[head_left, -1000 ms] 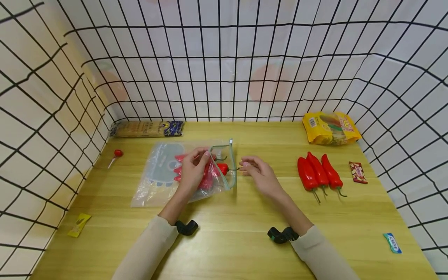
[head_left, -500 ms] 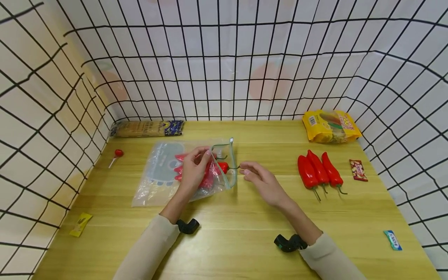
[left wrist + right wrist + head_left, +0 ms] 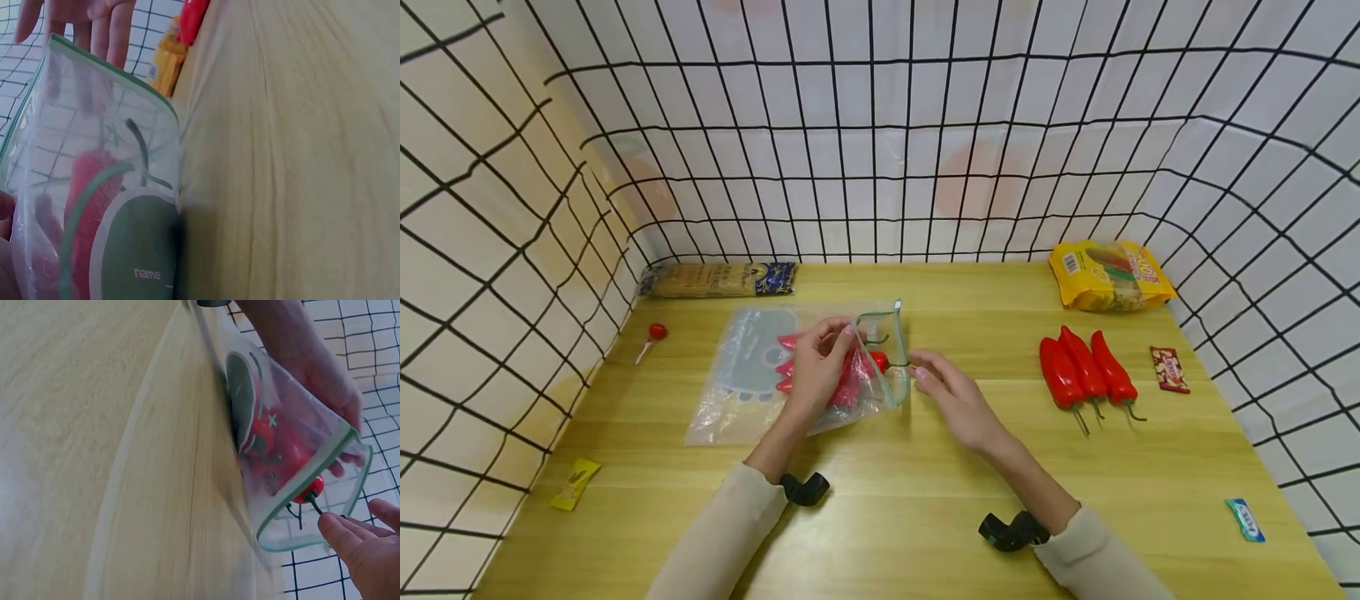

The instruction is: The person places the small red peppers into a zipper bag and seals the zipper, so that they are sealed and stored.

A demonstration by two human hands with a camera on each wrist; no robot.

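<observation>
A clear zip bag [image 3: 737, 417] with a green-edged mouth lies on the table, its mouth spread toward the right. Inside are several red chili peppers [image 3: 786, 367]; the head of one pepper [image 3: 308, 491] shows at the mouth, with its stem sticking out. My left hand [image 3: 817, 364] pinches the upper side of the bag near the mouth. At the mouth, the fingertips of my right hand [image 3: 958, 398] meet the end of that stem. Its fingers look fairly straight in the left wrist view. Part of the peppers is hidden behind the left hand.
Three red chili peppers [image 3: 1084, 367] lie at the right, near a red snack packet [image 3: 1169, 370]. A yellow bag [image 3: 1111, 276] and a noodle pack [image 3: 717, 279] stand at the back. A lollipop [image 3: 657, 332], yellow sachet [image 3: 576, 484] and blue sachet [image 3: 1245, 520] lie toward the sides.
My right hand has moved slightly left and down, its fingertips coming up to the pepper's stem. The left hand keeps its grip on the bag.
</observation>
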